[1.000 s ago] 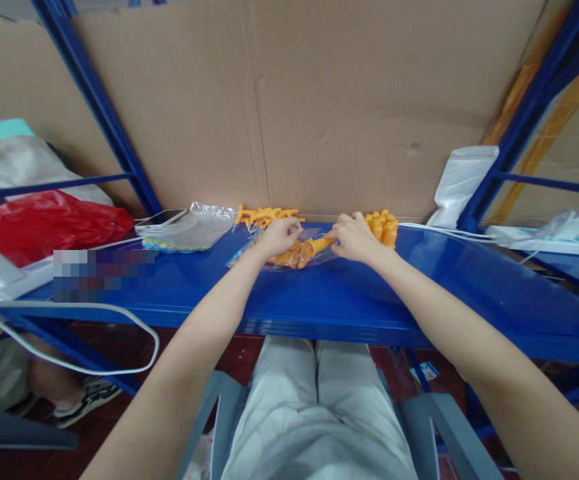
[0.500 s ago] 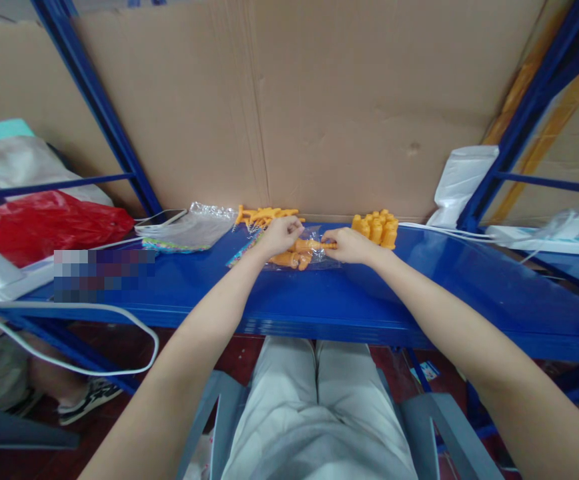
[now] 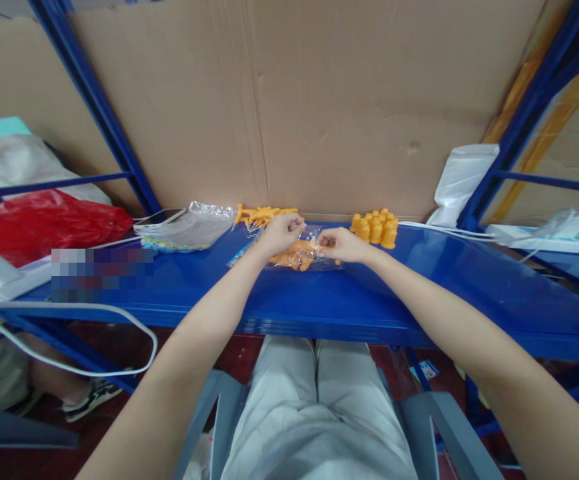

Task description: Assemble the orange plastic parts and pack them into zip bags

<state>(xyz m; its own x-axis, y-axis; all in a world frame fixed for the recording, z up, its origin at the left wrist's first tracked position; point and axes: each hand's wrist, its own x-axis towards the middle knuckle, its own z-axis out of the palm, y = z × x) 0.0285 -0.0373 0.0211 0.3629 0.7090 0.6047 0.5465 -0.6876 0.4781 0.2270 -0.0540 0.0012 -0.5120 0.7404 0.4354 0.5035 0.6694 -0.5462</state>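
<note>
left hand, half-curled, hold unclear, over a clear bag of orange pieces toward the surface's back edge; right hand, fingers bent in at the bag, grip unclear; orange figures by that edge.

- Between left hand and right hand: pieces in a plastic bag, on the table.
- Just behind the left hand: a chained heap.
- Behind and right of the right hand: a standing cluster.
- Left of the left hand: stacked bags.
- Behind both hands: cardboard.
</note>
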